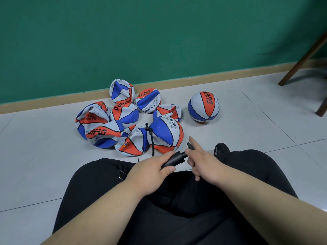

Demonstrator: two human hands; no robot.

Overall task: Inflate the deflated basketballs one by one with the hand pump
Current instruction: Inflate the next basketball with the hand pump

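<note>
The left hand [150,171] is gripping the black pump [174,160] over the person's lap. The right hand [203,160] is holding the pump's handle with one finger sticking out. The hose [150,138] is reaching up to the flat balls [99,124] piled on the floor [247,129]. A round ball [203,106] is sitting near them.

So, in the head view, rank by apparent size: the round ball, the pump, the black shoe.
Largest: round ball.
Then pump and black shoe, too close to rank: the pump is partly covered and nearer.
</note>
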